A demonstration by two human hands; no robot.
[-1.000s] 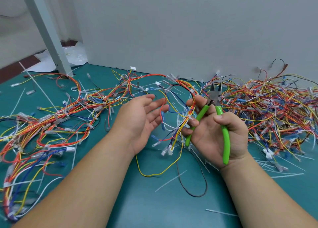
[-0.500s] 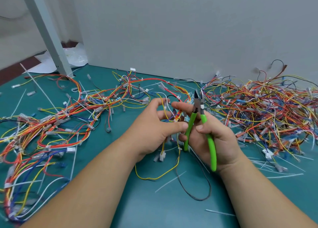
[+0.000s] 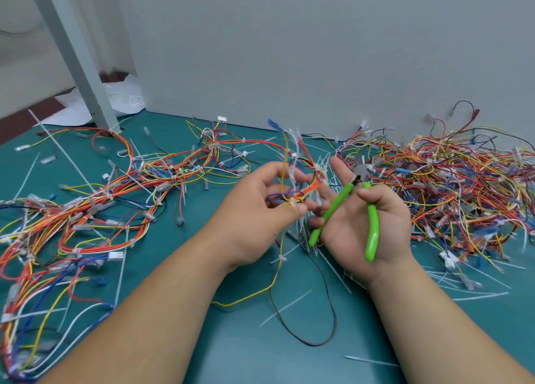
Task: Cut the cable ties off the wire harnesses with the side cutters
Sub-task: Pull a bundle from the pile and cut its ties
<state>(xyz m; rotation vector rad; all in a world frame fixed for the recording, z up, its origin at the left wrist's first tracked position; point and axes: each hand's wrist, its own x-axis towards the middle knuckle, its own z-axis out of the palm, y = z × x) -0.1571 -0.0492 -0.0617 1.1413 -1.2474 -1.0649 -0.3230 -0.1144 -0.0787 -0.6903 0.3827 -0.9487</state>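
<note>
roughly midway, judging by the litter. left grip (image 3: 254, 212) pinching a small wire harness (image 3: 308, 185) raised above the worktop (image 3: 231, 354), a white tie at the pinch. right grip (image 3: 356, 230) curled round the green side cutters (image 3: 333, 207), just beside that bundle, not yet biting. cut ties (image 3: 285, 307) strewn around; tied harnesses (image 3: 95, 198) at left likely pending; heap (image 3: 448, 181) at right impossible to judge.

Green-handled side cutters (image 3: 335, 207) tilt nose-up; multicoloured harness (image 3: 301, 192) raised beside them, white cable tie (image 3: 293, 201) binding it.
</note>
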